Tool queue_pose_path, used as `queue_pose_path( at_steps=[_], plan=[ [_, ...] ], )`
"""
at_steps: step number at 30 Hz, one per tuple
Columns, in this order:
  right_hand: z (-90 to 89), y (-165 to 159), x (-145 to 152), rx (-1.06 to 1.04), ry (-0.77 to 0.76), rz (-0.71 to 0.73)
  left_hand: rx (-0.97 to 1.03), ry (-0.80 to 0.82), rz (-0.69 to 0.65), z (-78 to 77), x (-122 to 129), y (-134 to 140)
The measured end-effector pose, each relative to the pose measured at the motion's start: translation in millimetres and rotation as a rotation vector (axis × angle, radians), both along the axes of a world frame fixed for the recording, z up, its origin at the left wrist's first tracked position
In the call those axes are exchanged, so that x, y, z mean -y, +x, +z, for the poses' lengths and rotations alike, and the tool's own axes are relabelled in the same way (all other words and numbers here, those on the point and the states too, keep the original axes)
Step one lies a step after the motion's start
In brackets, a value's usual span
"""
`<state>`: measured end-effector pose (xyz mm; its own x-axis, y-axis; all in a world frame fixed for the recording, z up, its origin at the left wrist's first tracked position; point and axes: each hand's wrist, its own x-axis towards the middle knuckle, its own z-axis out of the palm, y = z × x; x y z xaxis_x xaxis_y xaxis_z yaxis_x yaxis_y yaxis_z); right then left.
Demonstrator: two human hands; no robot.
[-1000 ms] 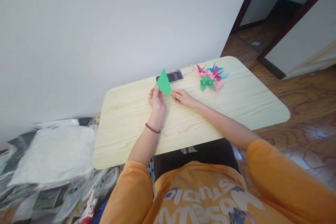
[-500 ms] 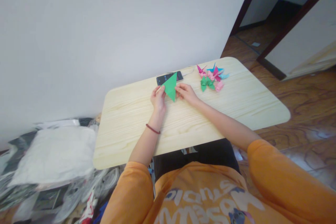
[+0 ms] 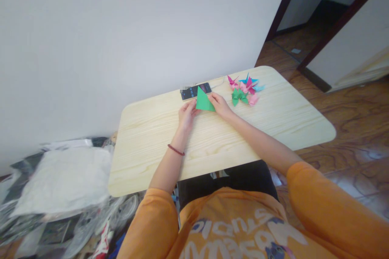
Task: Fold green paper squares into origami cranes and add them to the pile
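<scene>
A green sheet of origami paper point(image 3: 203, 101), folded to a triangle, is held up over the table between my two hands. My left hand point(image 3: 187, 114) pinches its lower left corner. On the other side, my right hand point(image 3: 220, 104) grips the slanting right edge between thumb and fingers. Just behind the paper lies a phone point(image 3: 187, 94) with its screen lit, partly covered by the paper's tip. To the right of my right hand sits a cluster of folded paper cranes, among them a green one point(image 3: 239, 96), a pink one point(image 3: 253, 99) and a blue one point(image 3: 258, 88).
The pale wooden table point(image 3: 146, 141) has its far edge close to the white wall. A white cable point(image 3: 219, 85) runs from the phone. Left of the table are a white cushion-like bundle point(image 3: 67, 178) and plastic bags; a doorway opens at the right.
The green triangle has been turned in my hands; its tip now points up and its lower edge lies nearly level. My right hand has shifted slightly right and up.
</scene>
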<state>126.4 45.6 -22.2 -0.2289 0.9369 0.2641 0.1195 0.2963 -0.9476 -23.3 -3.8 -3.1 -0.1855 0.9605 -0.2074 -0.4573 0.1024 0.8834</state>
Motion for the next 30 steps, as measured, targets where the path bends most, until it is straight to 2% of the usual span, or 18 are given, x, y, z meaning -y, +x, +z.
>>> queue_pose_path(
  at_steps=[3,8,16,23,30],
  plan=[
    [0.1,0.1,1.1,0.054,0.044,0.019,-0.013,-0.027,-0.02,-0.8,0.8,2.5],
    [1.7,-2.5,4.7,0.112,0.045,0.11,-0.005,-0.01,0.049,-7.5,0.0,3.8],
    [6.2,-5.0,12.4,0.017,-0.13,0.215,0.116,-0.022,0.255,-8.0,-4.1,3.1],
    [8.2,-3.9,12.0,-0.007,-0.113,0.168,0.173,-0.031,0.31,-9.1,-4.9,1.9],
    [8.7,6.0,8.7,-0.087,-0.123,0.1,0.186,0.011,0.431,-13.0,-11.0,-17.8]
  ],
)
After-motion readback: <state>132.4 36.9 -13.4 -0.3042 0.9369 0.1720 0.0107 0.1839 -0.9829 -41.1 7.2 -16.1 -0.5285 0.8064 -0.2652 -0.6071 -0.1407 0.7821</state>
